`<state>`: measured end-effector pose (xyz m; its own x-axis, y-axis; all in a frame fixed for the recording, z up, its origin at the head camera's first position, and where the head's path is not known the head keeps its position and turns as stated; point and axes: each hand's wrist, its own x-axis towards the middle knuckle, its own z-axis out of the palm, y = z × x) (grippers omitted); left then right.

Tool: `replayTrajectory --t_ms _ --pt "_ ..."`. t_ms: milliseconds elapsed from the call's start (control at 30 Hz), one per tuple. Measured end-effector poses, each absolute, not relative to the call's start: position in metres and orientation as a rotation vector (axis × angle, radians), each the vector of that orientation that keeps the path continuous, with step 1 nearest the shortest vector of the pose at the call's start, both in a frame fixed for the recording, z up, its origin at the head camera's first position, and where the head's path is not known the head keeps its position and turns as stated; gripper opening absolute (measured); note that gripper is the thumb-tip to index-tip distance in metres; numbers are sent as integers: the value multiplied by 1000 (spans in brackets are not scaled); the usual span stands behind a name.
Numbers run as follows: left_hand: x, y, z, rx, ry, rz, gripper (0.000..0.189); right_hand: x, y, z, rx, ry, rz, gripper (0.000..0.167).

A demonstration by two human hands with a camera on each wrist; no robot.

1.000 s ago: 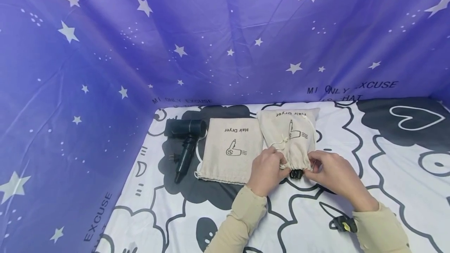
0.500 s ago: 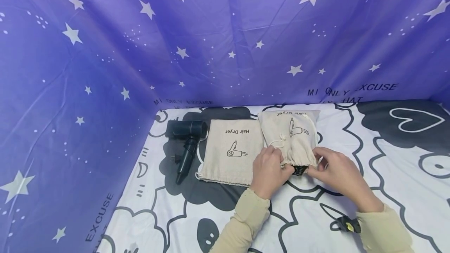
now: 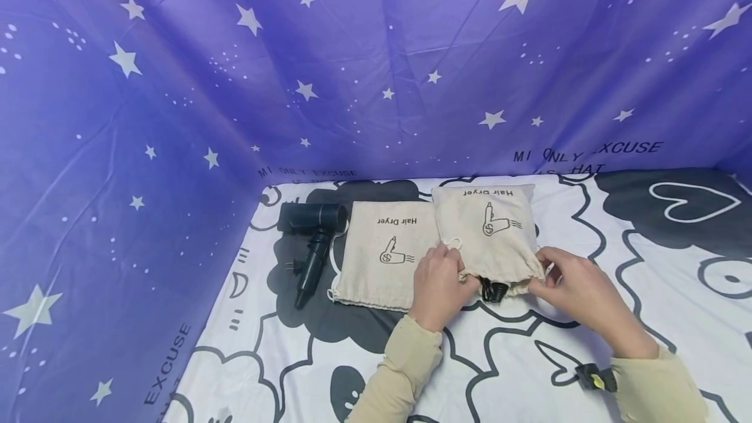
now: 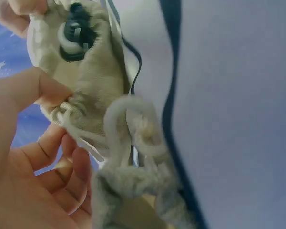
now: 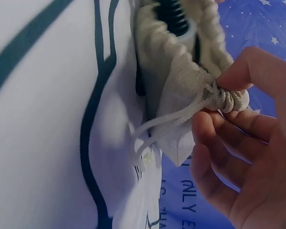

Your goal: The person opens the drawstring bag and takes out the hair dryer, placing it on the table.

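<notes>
A cream drawstring bag printed "Hair Dryer" lies with its mouth toward the person. My left hand pinches one corner of that mouth between thumb and fingers. At the opposite corner my right hand pinches the gathered hem; in the right wrist view a white drawstring hangs from it. Between the hands the mouth gapes, and a bundled black cord shows in it. The left wrist view shows the dark cord inside the opening too. What else the bag holds is hidden.
A second cream "Hair Dryer" bag lies flat to the left. Beyond it rests a dark hair dryer with its plug beside the handle. A small black item lies by the right sleeve. Purple star-printed curtain stands behind.
The hands have moved apart, the right one going rightward, and the bunched mouth of the bag has spread wider. More of the bag lies flat, and the black cord shows in the opening.
</notes>
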<state>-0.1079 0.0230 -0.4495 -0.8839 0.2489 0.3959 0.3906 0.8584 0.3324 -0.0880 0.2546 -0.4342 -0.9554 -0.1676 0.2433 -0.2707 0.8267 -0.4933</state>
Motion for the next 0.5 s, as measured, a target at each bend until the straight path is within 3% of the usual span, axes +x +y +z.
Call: replayTrajectory --t_ms 500 --pt "-108 22 -451 -465 -2790 -552 28 -91 253 -429 345 -2901 827 23"
